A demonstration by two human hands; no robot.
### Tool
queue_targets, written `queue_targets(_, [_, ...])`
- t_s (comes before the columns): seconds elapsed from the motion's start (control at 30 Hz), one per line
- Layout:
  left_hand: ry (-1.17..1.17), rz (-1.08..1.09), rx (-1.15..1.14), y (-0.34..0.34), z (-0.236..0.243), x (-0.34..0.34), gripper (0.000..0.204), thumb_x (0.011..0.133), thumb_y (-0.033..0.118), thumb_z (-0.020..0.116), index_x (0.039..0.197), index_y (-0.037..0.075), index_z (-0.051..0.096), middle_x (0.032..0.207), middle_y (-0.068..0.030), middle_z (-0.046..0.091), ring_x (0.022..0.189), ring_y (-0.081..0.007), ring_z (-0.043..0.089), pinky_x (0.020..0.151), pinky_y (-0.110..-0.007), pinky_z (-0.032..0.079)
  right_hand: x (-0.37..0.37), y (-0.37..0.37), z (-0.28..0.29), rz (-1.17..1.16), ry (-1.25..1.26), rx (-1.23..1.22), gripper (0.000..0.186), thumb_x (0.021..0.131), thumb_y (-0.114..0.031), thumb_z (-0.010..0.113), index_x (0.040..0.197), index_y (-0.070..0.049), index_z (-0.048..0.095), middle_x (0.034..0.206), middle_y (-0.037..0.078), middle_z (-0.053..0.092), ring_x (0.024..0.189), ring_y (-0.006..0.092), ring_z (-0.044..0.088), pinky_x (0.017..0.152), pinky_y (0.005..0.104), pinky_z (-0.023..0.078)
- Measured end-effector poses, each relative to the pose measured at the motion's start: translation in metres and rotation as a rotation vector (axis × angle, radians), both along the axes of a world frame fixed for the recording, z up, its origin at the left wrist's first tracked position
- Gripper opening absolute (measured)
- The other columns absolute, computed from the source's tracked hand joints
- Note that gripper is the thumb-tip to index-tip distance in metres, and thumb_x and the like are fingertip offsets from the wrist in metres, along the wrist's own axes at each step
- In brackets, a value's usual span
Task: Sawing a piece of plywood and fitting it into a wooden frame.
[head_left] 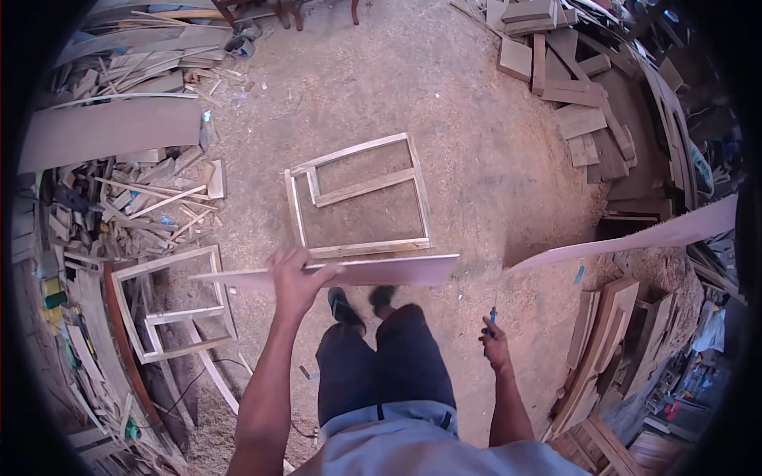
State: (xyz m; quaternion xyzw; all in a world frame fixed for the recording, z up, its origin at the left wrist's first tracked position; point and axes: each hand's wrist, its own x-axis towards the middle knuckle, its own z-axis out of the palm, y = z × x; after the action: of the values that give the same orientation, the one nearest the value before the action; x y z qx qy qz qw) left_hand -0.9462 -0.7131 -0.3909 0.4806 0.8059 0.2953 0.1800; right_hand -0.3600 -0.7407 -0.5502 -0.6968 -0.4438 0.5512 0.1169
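Note:
My left hand [295,278] grips the top edge of a thin pinkish wood panel [397,270], which I hold up on edge in front of my legs. Closed at my right side, my right hand [495,349] holds a slim blue tool [493,316] that looks like a utility knife, pointing away from me. Beyond the panel, a rectangular wooden frame [421,198] with an inner crosspiece lies flat on the floor. A similar wooden frame [226,301] rests to the left, partly behind the panel's left end.
Another pinkish panel [635,238] juts in from the right. Scrap wood [159,206] is heaped at left, and lumber blocks [571,91] are stacked at far right. Boards [607,325] stand near my right. Furniture legs [290,12] show at the far edge. Sawdust covers the floor [468,166].

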Motion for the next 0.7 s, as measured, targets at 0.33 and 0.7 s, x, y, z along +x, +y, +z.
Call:
queue_targets(0.33, [0.009, -0.056, -0.201, 0.254, -0.204, -0.001, 0.071, 0.073, 0.06, 0.092, 0.064, 0.001, 0.054, 0.067, -0.0179, 0.06, 0.068, -0.0344, 0.06, 0.078, -0.05, 0.048, -0.046, 0.012, -0.169, 0.238, -0.309, 0.056, 0.069, 0.088, 0.002, 0.061, 0.152, -0.022, 0.064, 0.117, 0.021, 0.064, 0.111, 0.0368, 0.067, 0.097, 0.0441, 0.057])
queue_targets(0.7, [0.105, -0.049, -0.199, 0.357, -0.529, -0.04, 0.066, 0.082, 0.064, 0.084, 0.112, 0.006, 0.076, 0.106, -0.0164, 0.076, 0.111, -0.0348, 0.07, 0.112, -0.058, 0.038, -0.129, -0.032, -0.35, 0.429, -0.624, 0.102, 0.081, 0.087, 0.006, 0.06, 0.163, -0.019, 0.048, 0.143, 0.038, 0.048, 0.122, 0.0559, 0.059, 0.099, 0.0593, 0.054])
